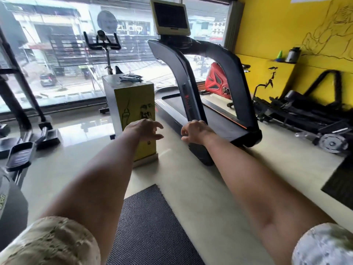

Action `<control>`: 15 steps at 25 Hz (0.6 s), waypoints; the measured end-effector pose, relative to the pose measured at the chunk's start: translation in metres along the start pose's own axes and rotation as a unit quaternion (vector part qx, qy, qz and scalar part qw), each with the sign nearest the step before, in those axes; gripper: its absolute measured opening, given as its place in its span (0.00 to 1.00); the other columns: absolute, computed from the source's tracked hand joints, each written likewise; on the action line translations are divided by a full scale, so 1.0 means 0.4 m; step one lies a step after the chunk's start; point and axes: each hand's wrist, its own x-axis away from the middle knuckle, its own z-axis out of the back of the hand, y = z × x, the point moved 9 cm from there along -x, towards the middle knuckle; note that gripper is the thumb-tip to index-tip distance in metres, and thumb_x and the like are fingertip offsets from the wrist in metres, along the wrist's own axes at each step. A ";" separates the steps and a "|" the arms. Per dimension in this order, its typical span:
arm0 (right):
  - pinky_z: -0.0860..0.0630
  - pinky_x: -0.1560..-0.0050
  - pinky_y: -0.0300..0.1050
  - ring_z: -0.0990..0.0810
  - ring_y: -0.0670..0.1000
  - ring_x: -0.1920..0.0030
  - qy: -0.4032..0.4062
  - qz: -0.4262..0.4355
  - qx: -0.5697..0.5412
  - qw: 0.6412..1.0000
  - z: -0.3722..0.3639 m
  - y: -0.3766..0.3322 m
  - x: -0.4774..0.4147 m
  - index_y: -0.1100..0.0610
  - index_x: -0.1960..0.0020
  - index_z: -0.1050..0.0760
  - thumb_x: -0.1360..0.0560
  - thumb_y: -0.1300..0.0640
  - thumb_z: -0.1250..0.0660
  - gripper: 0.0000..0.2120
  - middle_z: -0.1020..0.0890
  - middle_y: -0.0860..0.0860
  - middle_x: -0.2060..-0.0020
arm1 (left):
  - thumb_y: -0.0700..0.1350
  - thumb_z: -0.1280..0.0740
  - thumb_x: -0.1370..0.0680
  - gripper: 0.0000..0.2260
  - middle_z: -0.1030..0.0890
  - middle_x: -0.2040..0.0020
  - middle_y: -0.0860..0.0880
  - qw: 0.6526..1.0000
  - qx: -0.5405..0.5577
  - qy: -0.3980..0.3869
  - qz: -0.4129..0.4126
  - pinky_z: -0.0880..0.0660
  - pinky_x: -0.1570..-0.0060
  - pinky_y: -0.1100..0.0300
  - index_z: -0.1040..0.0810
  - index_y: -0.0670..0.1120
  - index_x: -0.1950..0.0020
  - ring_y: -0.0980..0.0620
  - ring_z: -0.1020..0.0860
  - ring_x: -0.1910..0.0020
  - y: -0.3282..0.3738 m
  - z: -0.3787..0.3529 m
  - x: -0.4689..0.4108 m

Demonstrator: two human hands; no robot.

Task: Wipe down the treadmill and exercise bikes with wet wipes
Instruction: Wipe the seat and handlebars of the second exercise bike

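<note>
Left hand (142, 130) and right hand (195, 131) are empty, fingers loosely curled, at centre. Red lettering on the treadmill (179, 73) is illegible.

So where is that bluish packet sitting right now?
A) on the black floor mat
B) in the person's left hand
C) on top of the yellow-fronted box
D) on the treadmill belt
C: the bluish packet lies on the top of the yellow-fronted box, while the left hand and right hand reach forward holding nothing.

Black treadmill (184, 79) stands between black exercise bike (104, 42) and red bike (215, 79), wipes packet (131, 78) lying nearby.
</note>
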 end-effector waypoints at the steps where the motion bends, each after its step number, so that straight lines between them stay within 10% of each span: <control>1: 0.29 0.38 0.48 0.23 0.56 0.42 0.000 0.004 -0.002 1.000 -0.005 -0.008 -0.044 0.49 0.44 0.21 0.26 0.46 0.33 0.13 0.20 0.51 0.43 | 0.64 0.33 0.25 0.24 0.21 0.37 0.54 1.000 0.001 0.006 0.004 0.23 0.43 0.51 0.28 0.61 0.31 0.52 0.23 0.40 -0.033 0.007 -0.024; 15: 0.25 0.41 0.52 0.22 0.55 0.44 -0.028 0.048 -0.012 0.998 -0.096 0.063 -0.790 0.47 0.43 0.22 0.27 0.44 0.35 0.15 0.20 0.52 0.43 | 0.59 0.33 0.23 0.23 0.24 0.34 0.51 0.997 -0.002 -0.003 0.082 0.23 0.44 0.54 0.29 0.57 0.29 0.50 0.24 0.38 -0.440 0.043 -0.565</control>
